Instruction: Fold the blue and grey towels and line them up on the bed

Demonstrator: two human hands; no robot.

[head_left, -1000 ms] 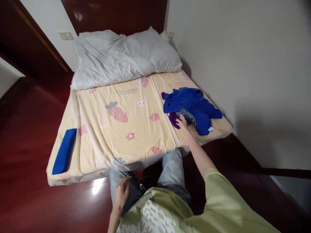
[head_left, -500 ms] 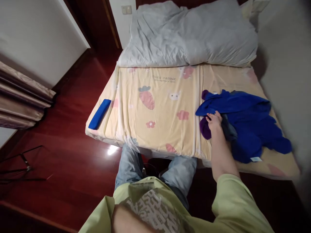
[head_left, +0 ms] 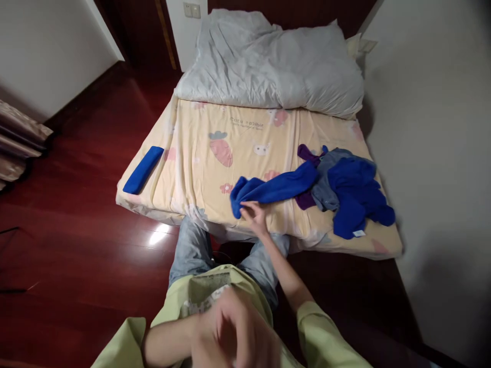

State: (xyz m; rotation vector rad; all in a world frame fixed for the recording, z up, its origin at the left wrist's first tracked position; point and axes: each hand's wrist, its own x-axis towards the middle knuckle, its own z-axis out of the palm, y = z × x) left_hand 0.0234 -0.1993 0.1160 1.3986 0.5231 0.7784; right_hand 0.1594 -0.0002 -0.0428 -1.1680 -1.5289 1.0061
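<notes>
My right hand (head_left: 256, 219) pinches the near end of a long blue cloth (head_left: 282, 187) on the bed. This cloth stretches rightward to a loose heap, where a grey-blue cloth (head_left: 325, 179), purple cloth (head_left: 306, 200) and a crumpled blue cloth (head_left: 355, 197) with a white tag lie together. Close to the camera, in front of the shirt, my left hand (head_left: 233, 329) is bent inward and smeared by motion, so its fingers do not show clearly. A neatly folded blue cloth (head_left: 143, 170) rests by itself at the bed's left edge.
The bed (head_left: 207, 179) has a yellow printed sheet, and my legs stand against its near side. A grey quilt (head_left: 268, 66) is bunched at the head. A wall (head_left: 429, 153) rises to the right; a curtain (head_left: 19, 138) hangs at left above the red-brown floor (head_left: 88, 179).
My right hand has moved left from the heap, drawing one end of the blue cloth out across the sheet. My left hand has come into view at the bottom. The view has shifted right.
</notes>
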